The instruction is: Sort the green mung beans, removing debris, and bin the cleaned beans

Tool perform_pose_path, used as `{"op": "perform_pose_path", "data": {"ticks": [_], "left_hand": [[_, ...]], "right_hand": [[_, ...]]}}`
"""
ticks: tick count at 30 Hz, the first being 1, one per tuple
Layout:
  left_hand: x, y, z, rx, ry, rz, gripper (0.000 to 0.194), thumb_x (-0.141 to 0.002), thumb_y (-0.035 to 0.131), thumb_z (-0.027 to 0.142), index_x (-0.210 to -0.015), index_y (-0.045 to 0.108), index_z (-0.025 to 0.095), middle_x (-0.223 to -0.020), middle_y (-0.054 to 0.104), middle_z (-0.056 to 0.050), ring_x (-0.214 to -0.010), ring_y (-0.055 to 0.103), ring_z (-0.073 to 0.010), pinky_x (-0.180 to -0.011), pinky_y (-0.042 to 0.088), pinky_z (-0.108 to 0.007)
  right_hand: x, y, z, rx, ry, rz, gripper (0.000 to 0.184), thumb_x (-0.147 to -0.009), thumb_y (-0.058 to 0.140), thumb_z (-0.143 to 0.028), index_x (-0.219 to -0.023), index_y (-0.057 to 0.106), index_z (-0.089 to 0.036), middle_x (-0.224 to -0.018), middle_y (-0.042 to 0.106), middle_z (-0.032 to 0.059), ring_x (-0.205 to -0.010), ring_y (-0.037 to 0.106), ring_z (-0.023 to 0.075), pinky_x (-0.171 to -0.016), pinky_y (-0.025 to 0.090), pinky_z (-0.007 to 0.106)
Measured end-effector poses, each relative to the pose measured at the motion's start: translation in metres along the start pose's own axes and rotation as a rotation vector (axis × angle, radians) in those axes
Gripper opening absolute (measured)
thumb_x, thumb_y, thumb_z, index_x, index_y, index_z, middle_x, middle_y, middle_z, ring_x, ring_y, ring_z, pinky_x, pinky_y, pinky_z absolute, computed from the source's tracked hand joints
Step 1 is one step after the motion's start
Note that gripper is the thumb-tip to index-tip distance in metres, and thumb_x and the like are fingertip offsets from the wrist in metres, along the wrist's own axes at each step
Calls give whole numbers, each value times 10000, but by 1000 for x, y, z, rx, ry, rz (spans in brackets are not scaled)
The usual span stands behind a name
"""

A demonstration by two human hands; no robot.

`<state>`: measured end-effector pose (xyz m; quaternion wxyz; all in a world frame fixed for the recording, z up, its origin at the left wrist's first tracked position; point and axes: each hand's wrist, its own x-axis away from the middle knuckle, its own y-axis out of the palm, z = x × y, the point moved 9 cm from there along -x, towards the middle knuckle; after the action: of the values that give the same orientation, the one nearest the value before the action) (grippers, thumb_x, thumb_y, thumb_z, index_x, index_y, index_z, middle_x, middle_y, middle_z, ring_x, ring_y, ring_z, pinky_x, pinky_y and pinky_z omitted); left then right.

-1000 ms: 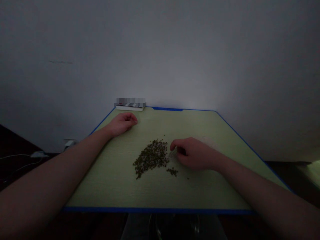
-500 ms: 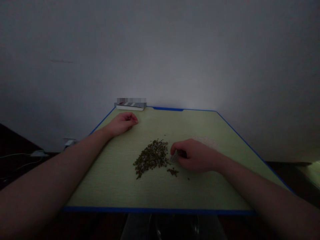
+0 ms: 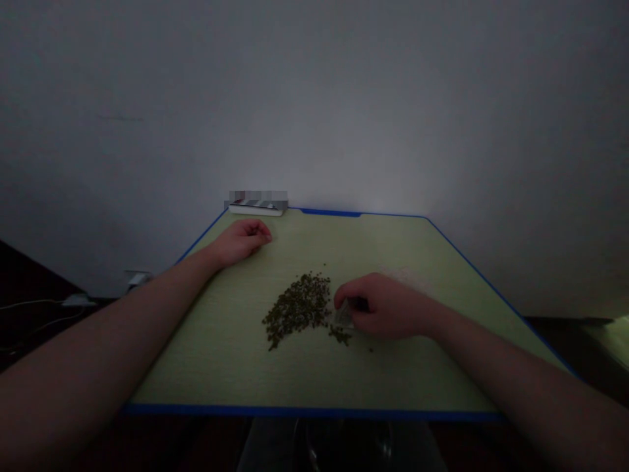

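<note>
A loose heap of small greenish-brown beans or seeds [image 3: 299, 301] lies mid-table, with a little cluster [image 3: 339, 335] of the same at its lower right. My right hand [image 3: 381, 305] is just right of the heap. Its thumb and fingers pinch a small whitish, see-through piece [image 3: 344, 314], whose kind I cannot make out; most of it is behind the fingers. Beyond that hand, partly covered by it, spreads a patch of pale grains [image 3: 405, 276]. My left hand [image 3: 243, 240] rests at the table's far left, loosely closed, with nothing visible in it.
The pale table [image 3: 211, 367] has a blue edge and stands against a grey wall [image 3: 324, 105]. A white flat box [image 3: 256, 211], partly blurred out, sits in the far left corner. Cables and a plug [image 3: 77, 300] show at left. Below the front edge is a dark, shiny rounded object [image 3: 348, 446].
The see-through piece in my right hand has tilted or shifted slightly downward, showing more of itself near the small cluster. My left hand stays put.
</note>
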<state>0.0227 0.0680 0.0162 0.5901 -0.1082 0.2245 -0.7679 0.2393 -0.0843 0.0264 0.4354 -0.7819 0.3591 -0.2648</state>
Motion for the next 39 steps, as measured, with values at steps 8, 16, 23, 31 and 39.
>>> {"op": "perform_pose_path", "data": {"ticks": [8, 16, 23, 31, 39], "left_hand": [[0, 1, -1, 7, -3, -3, 147, -680, 643, 293, -737, 585, 171, -476, 437, 71, -426, 370, -81, -426, 263, -215], [-1, 0, 0, -20, 6, 1, 143, -670, 641, 293, -726, 592, 171, -491, 451, 65, -440, 382, -81, -441, 276, -215], [-2, 1, -1, 3, 12, -3, 169, -677, 651, 316, -738, 592, 171, -487, 443, 66, -445, 383, -85, -445, 277, -219], [-1, 0, 0, -9, 2, -5, 161, -673, 653, 307, -747, 597, 175, -480, 455, 66, -433, 374, -84, -436, 268, -216], [-1, 1, 1, 7, 24, -11, 149, -662, 647, 302, -732, 592, 182, -472, 441, 69, -425, 372, -85, -433, 268, -217]], "right_hand": [[-2, -1, -2, -9, -3, 7, 324, -748, 536, -112, -1001, 725, -188, -655, 597, -35, -560, 496, 105, -552, 345, 238], [1, 2, -5, -21, -17, -40, 328, -714, 547, -89, -969, 727, -191, -639, 599, -41, -539, 489, 93, -547, 335, 229], [1, 0, -3, 11, 9, -20, 302, -713, 549, -109, -947, 724, -187, -636, 608, -31, -544, 481, 100, -553, 333, 240], [-1, 1, -6, -2, 3, -3, 311, -721, 545, -117, -963, 725, -191, -628, 602, -35, -534, 484, 99, -548, 328, 239], [1, -3, 1, 41, 79, 44, 326, -726, 555, -128, -1006, 715, -180, -638, 631, -14, -552, 505, 118, -566, 335, 254]]}}
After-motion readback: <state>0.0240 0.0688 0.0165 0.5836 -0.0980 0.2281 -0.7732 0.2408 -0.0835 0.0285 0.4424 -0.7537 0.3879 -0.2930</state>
